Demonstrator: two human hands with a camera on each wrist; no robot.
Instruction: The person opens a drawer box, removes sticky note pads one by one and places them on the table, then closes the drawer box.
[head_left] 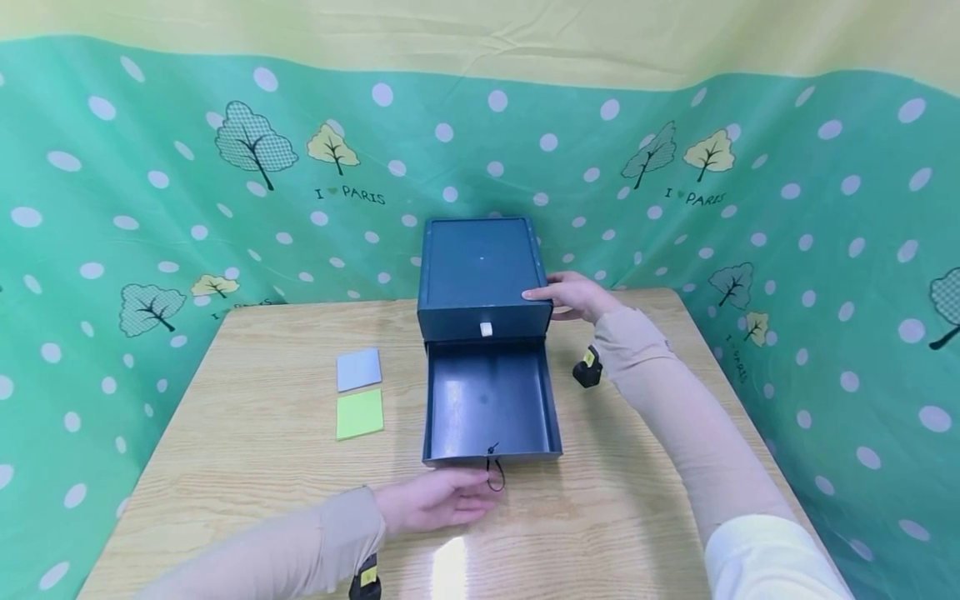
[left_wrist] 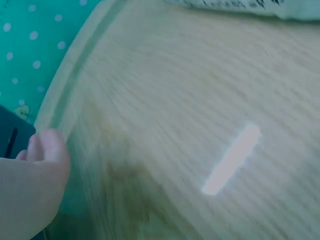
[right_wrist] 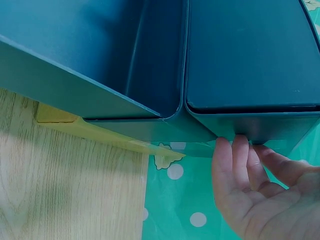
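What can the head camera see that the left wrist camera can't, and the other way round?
Only the head view shows the inside of the open lower drawer, the white tab above it, the light blue square, the green square and the person's right grip.

Only the left wrist view shows pale cloth with dark lettering along its top edge; I can't tell what it belongs to.

Both show the left grip, wooden table, dotted green curtain and dark blue drawer unit, though the wrist view catches just a piece of the unit.
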